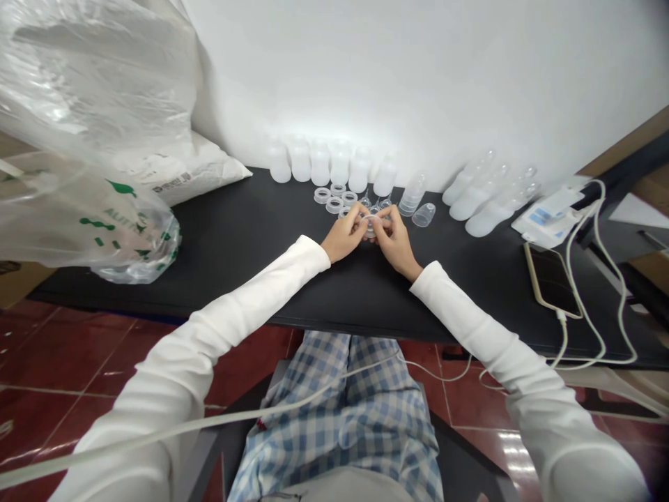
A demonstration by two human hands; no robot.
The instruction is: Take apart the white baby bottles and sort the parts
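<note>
Clear plastic ring (371, 225) pinched by left hand (345, 234) and right hand (396, 240) over black tabletop (219, 261); more rings (323, 195) beyond.

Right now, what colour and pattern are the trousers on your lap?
The trousers are a blue and white check, shown best in the head view.

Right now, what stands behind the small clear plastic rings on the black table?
Behind the rings, a row of frosted white plastic bottles stands in front of a white wall. Whatever is directly behind the bottles is hidden.
</note>
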